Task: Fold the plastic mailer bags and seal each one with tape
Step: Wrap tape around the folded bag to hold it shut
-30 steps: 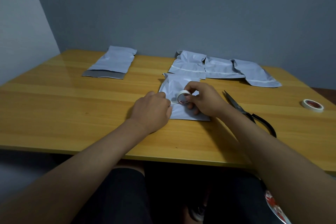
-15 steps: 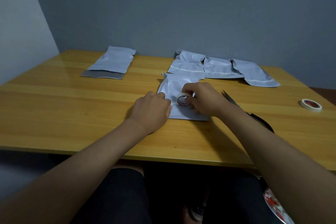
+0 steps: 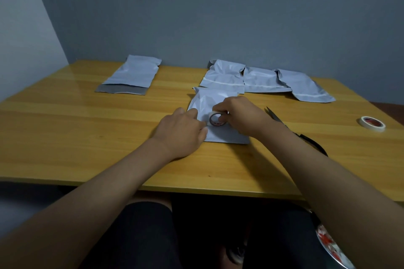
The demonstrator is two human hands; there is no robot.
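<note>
A folded white mailer bag [image 3: 209,100] lies flat on the wooden table [image 3: 87,129] in front of me. My right hand [image 3: 238,116] grips a small white tape roll [image 3: 216,119] standing on the bag. My left hand [image 3: 181,131] is curled at the bag's left edge, its fingertips at the tape's free end just left of the roll; the tape end itself is hidden. Three folded, taped bags [image 3: 262,79] lie in a row behind. An unfolded bag [image 3: 133,74] with a grey flap lies at the back left.
Black-handled scissors [image 3: 306,137] lie right of the bag, partly under my right forearm. A second tape roll [image 3: 371,123] lies near the table's right edge. A wall stands close behind the table. My knees show under the front edge.
My right hand has lowered the tape roll onto the bag and shifted it slightly left toward my left hand. The left hand stays almost in place.
</note>
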